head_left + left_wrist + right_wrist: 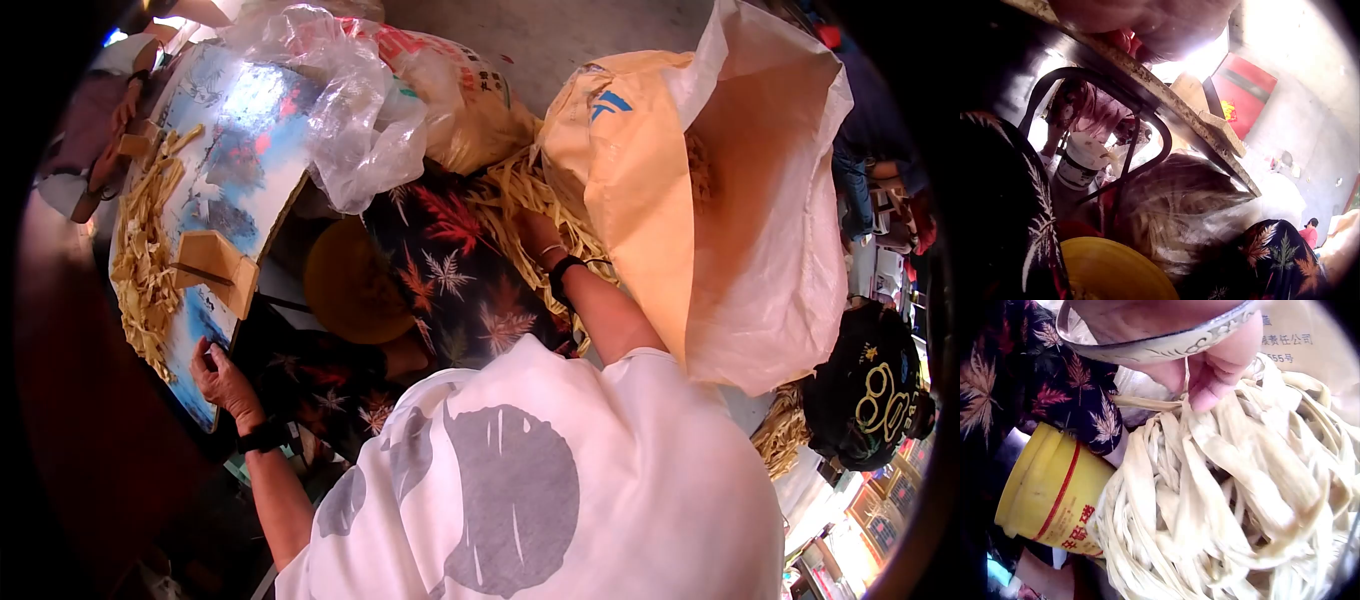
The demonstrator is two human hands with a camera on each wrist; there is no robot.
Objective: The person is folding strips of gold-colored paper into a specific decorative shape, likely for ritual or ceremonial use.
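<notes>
In the head view my left hand [228, 388] is at the lower end of a painted board [240, 165], its fingers loosely bent and holding nothing. Part of that hand [1147, 25] fills the top of the left wrist view, above the board's edge [1147, 81]. My right hand [538, 232] reaches into a pile of pale flat strips [500, 195] beside my patterned-cloth knee. The right wrist view shows this hand [1225, 362] pinching a strip [1194, 415] between thumb and fingers, over the large tangled bundle [1235, 481]. Some fingertips are hidden.
Yellowish strips [145, 260] lie along the board's far side, near a wooden block [215, 270]. A yellow bucket [1054, 487] stands between my legs. To the right is a large open paper sack [640, 210]; clear plastic [350, 120] covers the board's upper corner. People sit left and right.
</notes>
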